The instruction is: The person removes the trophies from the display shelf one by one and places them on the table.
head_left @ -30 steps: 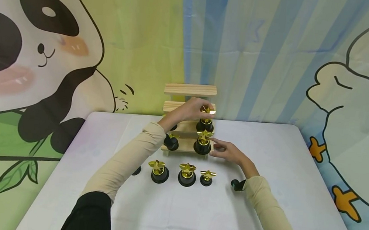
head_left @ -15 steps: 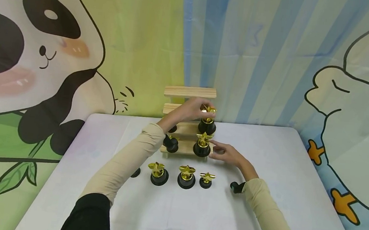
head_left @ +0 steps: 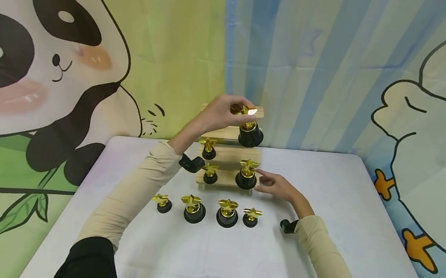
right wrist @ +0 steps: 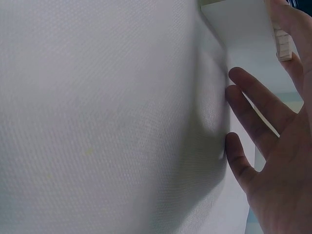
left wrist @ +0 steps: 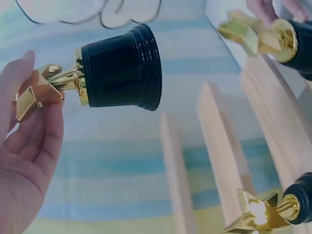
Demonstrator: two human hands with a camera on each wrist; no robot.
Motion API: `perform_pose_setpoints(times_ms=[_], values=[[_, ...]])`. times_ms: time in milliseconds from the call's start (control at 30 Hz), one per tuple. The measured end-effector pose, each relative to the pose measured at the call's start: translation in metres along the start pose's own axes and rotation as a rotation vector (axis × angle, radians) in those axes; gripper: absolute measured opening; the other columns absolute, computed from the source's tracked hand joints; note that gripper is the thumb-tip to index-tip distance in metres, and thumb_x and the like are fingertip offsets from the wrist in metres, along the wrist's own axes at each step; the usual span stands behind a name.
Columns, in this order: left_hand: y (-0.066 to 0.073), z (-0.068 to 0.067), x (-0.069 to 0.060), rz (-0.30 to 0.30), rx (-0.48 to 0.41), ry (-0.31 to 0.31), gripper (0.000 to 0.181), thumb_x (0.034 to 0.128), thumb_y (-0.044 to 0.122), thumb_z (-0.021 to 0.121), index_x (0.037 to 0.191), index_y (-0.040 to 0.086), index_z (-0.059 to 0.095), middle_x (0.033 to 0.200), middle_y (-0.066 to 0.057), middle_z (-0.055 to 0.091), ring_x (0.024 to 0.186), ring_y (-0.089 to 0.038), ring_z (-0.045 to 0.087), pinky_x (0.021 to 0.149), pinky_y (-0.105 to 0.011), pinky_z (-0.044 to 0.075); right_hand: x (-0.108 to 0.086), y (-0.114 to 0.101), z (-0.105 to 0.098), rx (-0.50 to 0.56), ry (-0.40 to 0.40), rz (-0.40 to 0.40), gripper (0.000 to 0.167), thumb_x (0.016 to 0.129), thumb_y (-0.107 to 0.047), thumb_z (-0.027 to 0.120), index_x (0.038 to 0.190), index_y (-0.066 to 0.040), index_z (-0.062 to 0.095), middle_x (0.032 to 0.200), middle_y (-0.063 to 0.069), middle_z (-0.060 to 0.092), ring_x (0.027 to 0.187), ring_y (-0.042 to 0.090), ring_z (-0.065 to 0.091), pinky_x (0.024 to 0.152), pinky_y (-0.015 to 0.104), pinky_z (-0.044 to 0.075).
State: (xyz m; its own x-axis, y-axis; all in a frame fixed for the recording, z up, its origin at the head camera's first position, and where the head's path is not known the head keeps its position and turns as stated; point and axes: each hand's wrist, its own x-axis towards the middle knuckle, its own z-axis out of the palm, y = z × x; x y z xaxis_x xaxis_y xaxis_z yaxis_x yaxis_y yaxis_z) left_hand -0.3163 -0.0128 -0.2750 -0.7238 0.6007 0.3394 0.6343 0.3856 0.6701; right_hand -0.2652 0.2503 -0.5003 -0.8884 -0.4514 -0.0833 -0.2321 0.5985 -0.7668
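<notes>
- Here, we see the left hand (head_left: 227,111) pinching the gold star top of a large trophy (head_left: 251,136) between thumb and fingers, its black base pointing down in the head view.
- We find that held trophy at the right part of the stepped wooden rack (head_left: 227,153), level with its upper boards; whether its base touches wood, we cannot tell.
- The right hand (head_left: 280,187) is at the right end of the lowest shelf (head_left: 225,177); our right wrist view shows three fingers extended, but we cannot tell whether thumb and forefinger grip the board or merely rest there.
- Just beside that hand, we see another large trophy (head_left: 246,178) upright on the lowest shelf.
- On the left part of the rack, we count two small trophies, one (head_left: 210,176) on the lowest shelf and one (head_left: 208,152) on the shelf above.
- In front, we have four trophies in a row on the white table (head_left: 179,260): small (head_left: 163,205), large (head_left: 194,212), large (head_left: 226,216) and small (head_left: 250,220).
- Behind everything, we see a cartoon backdrop (head_left: 182,54).
</notes>
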Motion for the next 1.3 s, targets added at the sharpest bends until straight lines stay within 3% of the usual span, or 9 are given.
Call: perform_pose_setpoints(times_ms=[200,367,533,700,1000,1300], values=[[0.028,-0.004,-0.022,0.096,-0.003,0.021,0.028,0.0865,0.026,0.074,0.11,0.011,0.071,0.073,-0.002,0.051,0.067,-0.015,0.041,0.06,-0.023,0.032,0.0,0.002,-0.003,-0.013,0.003,-0.016,0.07,0.089,-0.044,0.067,0.149,-0.018,0.04,0.128,0.025,0.061,0.118,0.039,0.06,0.1,0.055,0.046],[0.05,0.003,-0.044,0.174,0.013,-0.015,0.023,0.0852,0.024,0.076,0.105,0.012,0.072,0.081,0.001,0.06,0.069,-0.015,0.044,0.061,-0.022,0.035,0.001,0.002,-0.002,-0.008,0.001,-0.002,0.07,0.089,-0.046,0.067,0.148,-0.019,0.041,0.128,0.025,0.061,0.119,0.039,0.059,0.1,0.055,0.046],[0.063,0.016,-0.069,0.229,0.025,-0.088,0.022,0.0849,0.023,0.076,0.104,0.013,0.072,0.088,0.004,0.067,0.072,-0.01,0.051,0.064,-0.019,0.044,0.001,-0.001,-0.004,0.02,-0.003,-0.004,0.06,0.09,-0.035,0.069,0.143,-0.014,0.048,0.126,0.019,0.064,0.12,0.036,0.059,0.102,0.054,0.046],[0.062,0.038,-0.089,0.301,0.024,-0.156,0.019,0.0853,0.021,0.075,0.102,0.013,0.072,0.09,0.003,0.068,0.075,-0.008,0.058,0.067,-0.018,0.051,0.002,0.0,-0.007,0.018,-0.003,-0.019,0.057,0.092,-0.028,0.066,0.143,-0.009,0.048,0.128,0.019,0.063,0.117,0.036,0.06,0.099,0.053,0.048],[0.047,0.086,-0.12,0.258,0.05,-0.224,0.024,0.085,0.023,0.076,0.105,0.012,0.071,0.099,0.002,0.071,0.084,-0.004,0.061,0.074,-0.012,0.05,0.002,0.003,-0.002,0.036,-0.03,-0.012,0.065,0.093,-0.035,0.065,0.149,-0.015,0.039,0.134,0.025,0.057,0.124,0.04,0.056,0.101,0.056,0.046],[0.024,0.129,-0.149,0.196,-0.015,-0.239,0.022,0.0858,0.026,0.075,0.104,0.014,0.071,0.097,0.004,0.07,0.084,0.001,0.058,0.074,-0.008,0.047,-0.001,-0.002,-0.002,0.018,0.002,-0.003,0.065,0.091,-0.035,0.068,0.148,-0.016,0.041,0.132,0.025,0.058,0.122,0.039,0.057,0.101,0.056,0.046]])
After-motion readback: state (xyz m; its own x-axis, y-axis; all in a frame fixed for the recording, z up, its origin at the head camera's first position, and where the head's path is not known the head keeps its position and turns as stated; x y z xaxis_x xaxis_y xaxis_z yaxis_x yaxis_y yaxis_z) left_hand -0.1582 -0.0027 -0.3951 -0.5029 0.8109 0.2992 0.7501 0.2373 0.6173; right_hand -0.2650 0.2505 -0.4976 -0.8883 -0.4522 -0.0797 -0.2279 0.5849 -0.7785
